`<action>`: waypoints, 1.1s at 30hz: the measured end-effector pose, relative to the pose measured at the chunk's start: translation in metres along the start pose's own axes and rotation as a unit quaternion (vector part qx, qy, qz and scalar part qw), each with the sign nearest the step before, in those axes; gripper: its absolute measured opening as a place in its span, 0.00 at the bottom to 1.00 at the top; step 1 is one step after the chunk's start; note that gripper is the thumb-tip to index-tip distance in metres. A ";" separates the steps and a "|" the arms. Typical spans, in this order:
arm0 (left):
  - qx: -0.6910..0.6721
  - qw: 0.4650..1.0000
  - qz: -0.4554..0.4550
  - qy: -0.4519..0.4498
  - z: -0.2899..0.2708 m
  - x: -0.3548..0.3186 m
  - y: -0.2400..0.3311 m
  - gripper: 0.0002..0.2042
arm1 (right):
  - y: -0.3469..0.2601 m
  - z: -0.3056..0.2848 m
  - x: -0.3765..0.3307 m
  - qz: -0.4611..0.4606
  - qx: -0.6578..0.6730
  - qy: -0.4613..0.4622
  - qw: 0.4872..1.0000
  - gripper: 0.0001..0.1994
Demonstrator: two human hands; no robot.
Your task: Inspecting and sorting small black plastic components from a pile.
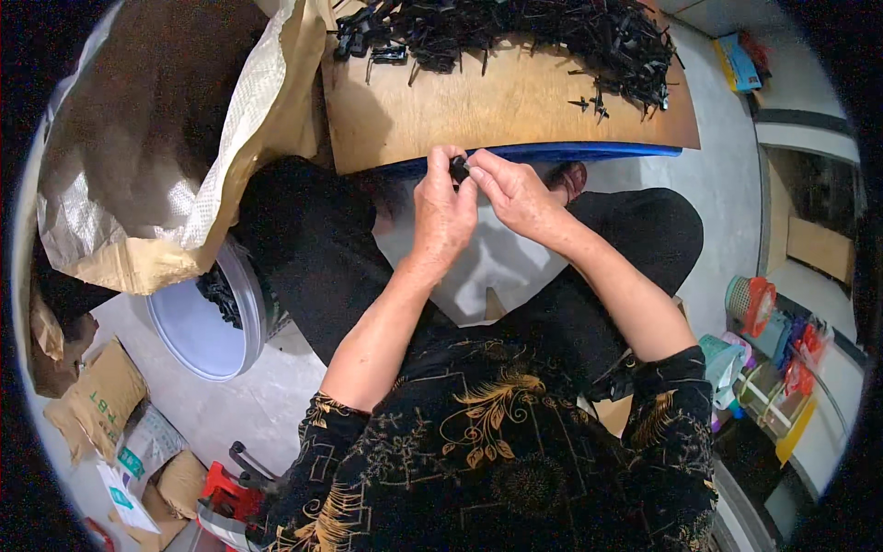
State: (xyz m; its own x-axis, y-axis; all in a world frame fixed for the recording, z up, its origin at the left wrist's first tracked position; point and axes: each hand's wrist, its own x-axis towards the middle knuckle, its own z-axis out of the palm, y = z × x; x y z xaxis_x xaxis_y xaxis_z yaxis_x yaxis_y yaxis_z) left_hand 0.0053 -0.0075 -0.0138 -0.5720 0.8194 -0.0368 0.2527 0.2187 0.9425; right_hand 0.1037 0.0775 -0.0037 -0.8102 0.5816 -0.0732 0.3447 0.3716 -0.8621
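Both of my hands meet in front of me, just short of the near edge of a wooden board (441, 120). Between the thumb and fingers of my left hand (443, 204) is a small black plastic part (458, 168). My right hand (517, 191) pinches at the same part from the right side, its fingertips touching it. Fingers cover much of the part, so its full shape is hidden. On the far side of the board lies a heap of black plastic parts (515, 37) with thin stems. A few loose ones (598, 106) lie at its near right.
A large woven sack (230, 184) gapes open on the left. Below it a white bucket (207, 354) holds black parts. Packed bags (101, 396) lie at the lower left, near a red object (230, 497). At right, a shelf carries coloured items (754, 304). Blue edging (589, 150) runs under the board.
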 end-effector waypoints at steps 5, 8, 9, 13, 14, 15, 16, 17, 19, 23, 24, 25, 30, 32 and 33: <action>0.030 0.999 0.012 0.012 -0.001 -0.002 -0.001 0.14 | 0.002 0.003 -0.003 -0.008 0.021 0.007 1.000 0.09; -0.005 0.999 0.047 0.025 -0.002 0.001 -0.003 0.13 | 0.000 -0.006 -0.004 0.001 0.069 -0.002 0.998 0.11; -0.032 0.997 0.062 0.030 -0.003 0.001 -0.004 0.12 | -0.001 -0.009 -0.004 0.031 0.100 -0.024 0.994 0.12; -0.512 0.840 -0.151 -0.101 -0.021 0.004 0.015 0.11 | -0.013 -0.020 -0.013 0.148 0.224 -0.049 0.962 0.12; -0.548 0.817 -0.131 -0.126 -0.025 0.003 0.013 0.10 | -0.015 -0.022 -0.015 0.144 0.224 -0.045 0.963 0.12; -0.562 0.806 -0.131 -0.129 -0.025 0.003 0.012 0.11 | -0.016 -0.024 -0.016 0.138 0.255 -0.054 0.956 0.11; -0.577 0.795 -0.133 -0.132 -0.024 0.002 0.012 0.12 | -0.016 -0.025 -0.017 0.134 0.286 -0.063 0.947 0.11; -0.576 0.795 -0.131 -0.135 -0.023 0.003 0.012 0.12 | -0.016 -0.026 -0.019 0.120 0.293 -0.049 0.947 0.10; -0.552 0.810 -0.154 -0.125 -0.021 0.003 0.010 0.17 | -0.016 -0.029 -0.021 0.106 0.298 -0.045 0.948 0.10; -0.507 0.823 -0.162 -0.198 -0.021 -0.001 0.012 0.19 | -0.017 -0.032 -0.023 0.108 0.326 -0.026 0.939 0.10; -0.507 0.823 -0.163 -0.200 -0.020 -0.003 0.015 0.19 | -0.014 -0.033 -0.023 0.109 0.327 -0.024 0.938 0.10; -0.509 0.815 -0.166 -0.222 -0.021 -0.004 0.020 0.18 | -0.012 -0.035 -0.022 0.109 0.346 -0.040 0.931 0.11; -0.552 0.757 -0.157 -0.312 -0.018 -0.006 0.017 0.17 | -0.009 -0.041 -0.023 0.148 0.366 -0.115 0.911 0.12; -0.555 0.754 -0.145 -0.320 -0.017 -0.006 0.015 0.17 | -0.006 -0.041 -0.023 0.140 0.380 -0.120 0.906 0.13; -0.523 0.783 -0.145 -0.303 -0.017 -0.005 0.014 0.17 | -0.006 -0.040 -0.023 0.142 0.381 -0.120 0.906 0.13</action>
State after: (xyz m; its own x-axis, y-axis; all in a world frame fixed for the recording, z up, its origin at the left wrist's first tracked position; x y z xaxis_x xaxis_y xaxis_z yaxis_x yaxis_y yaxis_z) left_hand -0.0015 -0.0178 0.0052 0.0688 0.9860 -0.1521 -0.7789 0.1483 0.6094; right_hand 0.1390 0.0909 0.0230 -0.8518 0.3672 -0.3736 0.2017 -0.4283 -0.8809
